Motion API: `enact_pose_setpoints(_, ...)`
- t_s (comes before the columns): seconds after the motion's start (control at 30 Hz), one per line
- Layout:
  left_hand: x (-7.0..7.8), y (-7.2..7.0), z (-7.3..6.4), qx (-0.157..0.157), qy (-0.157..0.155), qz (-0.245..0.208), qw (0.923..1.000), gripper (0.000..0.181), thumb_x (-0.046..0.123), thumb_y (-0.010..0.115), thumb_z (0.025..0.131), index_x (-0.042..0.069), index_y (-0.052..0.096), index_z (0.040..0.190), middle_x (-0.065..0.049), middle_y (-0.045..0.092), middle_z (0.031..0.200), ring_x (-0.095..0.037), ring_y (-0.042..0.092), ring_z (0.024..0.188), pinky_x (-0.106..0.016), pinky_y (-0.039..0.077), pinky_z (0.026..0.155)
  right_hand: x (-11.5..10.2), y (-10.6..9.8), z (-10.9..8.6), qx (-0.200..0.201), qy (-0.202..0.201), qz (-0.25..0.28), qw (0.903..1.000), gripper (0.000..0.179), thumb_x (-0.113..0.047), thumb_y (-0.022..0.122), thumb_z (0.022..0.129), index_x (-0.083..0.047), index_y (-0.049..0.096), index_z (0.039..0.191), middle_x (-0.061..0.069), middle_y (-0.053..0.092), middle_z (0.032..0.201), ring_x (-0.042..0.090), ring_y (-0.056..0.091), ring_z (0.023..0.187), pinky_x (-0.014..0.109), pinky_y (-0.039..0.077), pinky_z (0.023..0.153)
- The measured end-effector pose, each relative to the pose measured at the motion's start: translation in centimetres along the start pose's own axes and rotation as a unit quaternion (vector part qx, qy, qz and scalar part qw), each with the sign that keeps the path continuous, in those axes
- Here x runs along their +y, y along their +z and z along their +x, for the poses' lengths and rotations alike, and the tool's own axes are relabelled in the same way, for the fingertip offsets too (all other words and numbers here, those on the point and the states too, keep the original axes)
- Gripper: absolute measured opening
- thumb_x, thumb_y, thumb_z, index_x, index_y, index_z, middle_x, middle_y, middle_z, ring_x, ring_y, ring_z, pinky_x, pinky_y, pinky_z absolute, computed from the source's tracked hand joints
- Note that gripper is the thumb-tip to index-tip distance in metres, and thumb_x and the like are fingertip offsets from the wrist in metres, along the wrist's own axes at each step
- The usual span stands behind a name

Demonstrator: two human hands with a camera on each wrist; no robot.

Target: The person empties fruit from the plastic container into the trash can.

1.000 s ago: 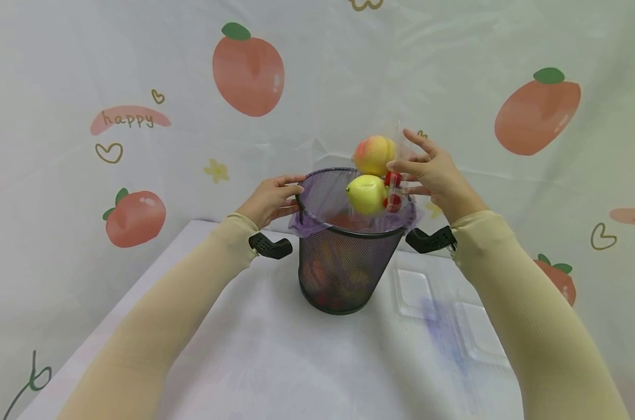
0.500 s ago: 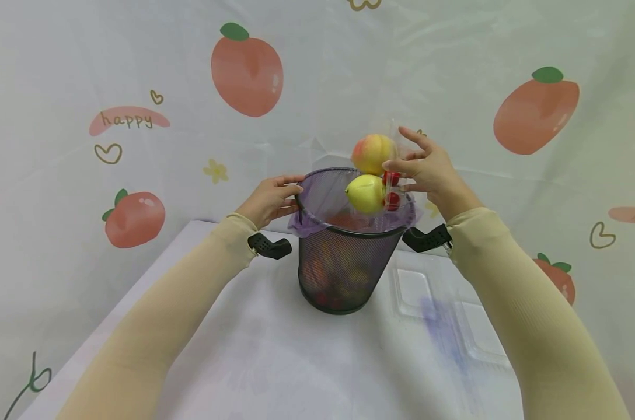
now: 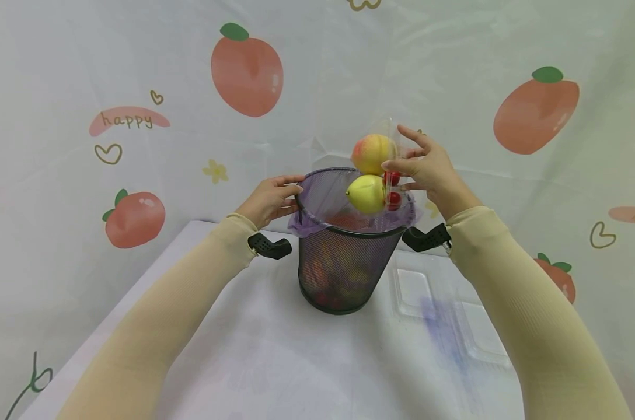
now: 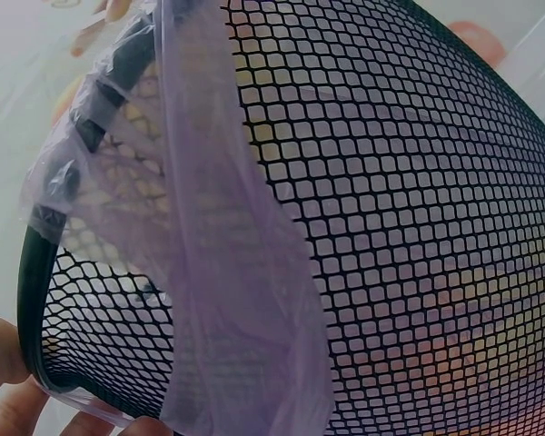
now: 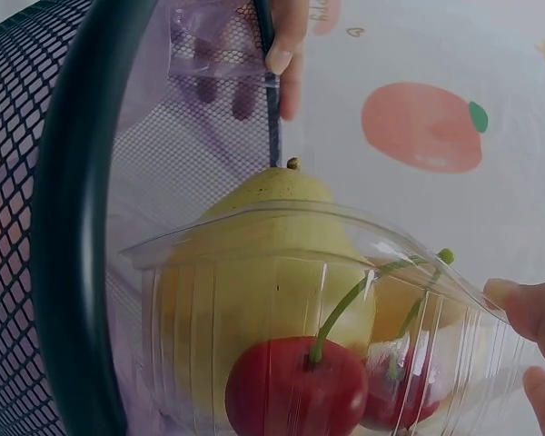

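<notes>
In the head view my left hand [image 3: 269, 200] pinches the left rim of a black mesh wastebasket [image 3: 344, 265], thumb and fingers on either side. A thin purple bin liner [image 4: 241, 300] is folded over that rim. My right hand [image 3: 434, 172] holds a clear plastic container [image 5: 282, 211], tipped sideways over the basket's mouth. In it sit a yellow pear [image 3: 366, 195], a yellow-pink peach [image 3: 372, 153] and two red cherries [image 5: 295, 386] with green stems. The right palm is partly hidden in the right wrist view.
Clear plastic trays [image 3: 414, 291] lie on the white tabletop [image 3: 275, 361] right of the basket, beside a purple smear. Blurred red and yellow shapes show through the basket's lower mesh. Behind hangs a white backdrop [image 3: 317, 70] with printed fruit.
My right hand has shifted slightly left and up with the container. The fruit has barely moved in it. My left hand and the wastebasket have stayed in place.
</notes>
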State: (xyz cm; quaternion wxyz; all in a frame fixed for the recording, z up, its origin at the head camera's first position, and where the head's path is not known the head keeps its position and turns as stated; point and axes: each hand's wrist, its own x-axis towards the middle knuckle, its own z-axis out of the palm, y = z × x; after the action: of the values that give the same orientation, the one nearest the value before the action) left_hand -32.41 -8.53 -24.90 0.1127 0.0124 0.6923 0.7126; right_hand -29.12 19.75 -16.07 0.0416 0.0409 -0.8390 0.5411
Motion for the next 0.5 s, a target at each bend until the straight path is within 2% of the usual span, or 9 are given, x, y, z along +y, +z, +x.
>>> enact_pose_setpoints(0.27,-0.03,0.00,0.07,-0.005,0.001,-0.005,1.0000,0.042,0.013,0.056,0.098,0.019,0.053,0.140,-0.006,0.049,0.136,-0.021,0.054,0.110,-0.034,0.047,0.100,-0.36,0.04,-0.17,0.002,0.000,-0.011,0.9999,0.081,-0.019,0.075,0.085,-0.043,0.032,0.149,0.013,0.032,0.137,0.016,0.056,0.093,0.031,0.057,0.076)
enact_pose_setpoints(0.5,0.00,0.02,0.15,-0.001,0.001,-0.002,1.0000,0.041,0.013,0.056,0.099,0.020,0.054,0.139,-0.005,0.049,0.133,-0.022,0.054,0.111,-0.034,0.048,0.100,-0.51,-0.09,-0.17,0.013,-0.009,-0.031,0.9994,0.081,-0.017,0.076,0.084,-0.044,0.033,0.148,0.008,0.034,0.130,0.019,0.053,0.097,0.032,0.056,0.076)
